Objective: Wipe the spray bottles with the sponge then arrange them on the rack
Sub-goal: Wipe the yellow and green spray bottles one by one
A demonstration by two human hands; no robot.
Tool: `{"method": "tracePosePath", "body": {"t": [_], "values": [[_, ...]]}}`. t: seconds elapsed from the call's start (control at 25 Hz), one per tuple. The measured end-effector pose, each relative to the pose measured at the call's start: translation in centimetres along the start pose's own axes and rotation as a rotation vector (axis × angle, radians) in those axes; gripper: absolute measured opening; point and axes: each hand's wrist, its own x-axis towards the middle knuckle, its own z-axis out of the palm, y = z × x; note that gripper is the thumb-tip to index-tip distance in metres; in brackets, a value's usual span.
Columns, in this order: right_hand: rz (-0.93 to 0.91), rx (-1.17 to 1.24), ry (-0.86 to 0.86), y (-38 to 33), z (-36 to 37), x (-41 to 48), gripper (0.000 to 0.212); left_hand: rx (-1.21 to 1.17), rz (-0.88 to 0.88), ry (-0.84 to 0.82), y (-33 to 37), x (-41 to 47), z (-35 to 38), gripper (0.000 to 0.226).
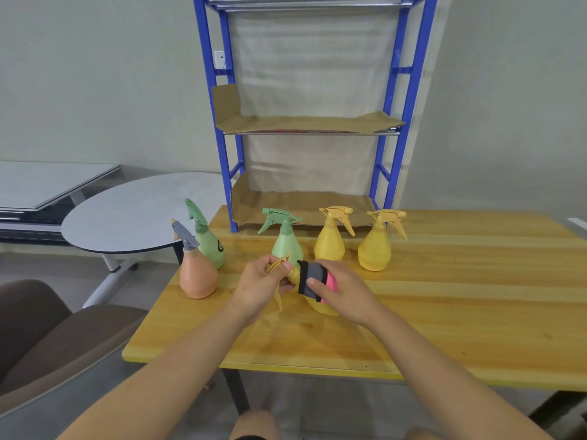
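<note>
forearms (197,350) reach over the worktop (444,296), the left hand (263,281) with its grip closed round the trigger head of a tilted yellow spray bottle (319,308), the right hand (343,290) pinching the sponge (313,281) on its neck, so a hard wipe could twist it loose into the green bottle (287,246) behind.

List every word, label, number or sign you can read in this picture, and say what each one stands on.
No text here can be read.
Dark mark on the leftmost green spray bottle: too blurred to read.
Red print along the front edge of the cardboard on the rack's middle shelf: too small to read.
</note>
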Motion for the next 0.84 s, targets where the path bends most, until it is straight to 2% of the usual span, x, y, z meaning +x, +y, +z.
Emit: {"method": "tracePosePath", "body": {"t": [0.08, 0.24, 0.32, 0.4, 0.44, 0.56, 0.64, 0.72, 0.84], "values": [[-0.069, -0.082, 0.046, 0.2, 0.4, -0.1, 0.066, 0.010, 0.009, 0.021, 0.1, -0.1, 0.3, 0.011], [-0.280, -0.433, 0.151, -0.1, 1.0, -0.5, 0.068, 0.082, 0.007, 0.062, 0.0, -0.4, 1.2, 0.013], [-0.317, -0.466, 0.182, -0.2, 0.9, -0.4, 0.064, 0.102, 0.010, 0.055, 0.4, -0.5, 1.5, 0.015], [-0.288, -0.322, 0.150, -0.2, 0.0, -0.3, 0.052, 0.077, 0.009, 0.017, 1.1, -0.5, 1.3, 0.018], [-0.238, -0.169, 0.110, -0.1, -0.7, -0.3, 0.045, 0.058, 0.008, -0.004, 1.5, -0.4, 1.1, 0.020], [0.049, 0.445, 0.016, 0.0, -2.3, -0.7, 0.031, 0.037, -0.013, -0.026, 2.2, 0.0, 0.5, 0.022], [0.177, 0.603, 0.000, -0.3, -2.3, -0.8, 0.027, 0.034, -0.027, -0.021, 2.3, 0.0, 0.4, 0.020], [0.184, 0.529, 0.043, -0.3, -1.8, -0.3, 0.026, 0.027, -0.030, -0.011, 2.2, 0.0, 0.7, 0.019], [-0.054, 0.055, 0.180, -0.2, -0.4, 0.2, 0.031, 0.037, -0.021, 0.030, 1.9, 0.2, 1.7, 0.018]]}}
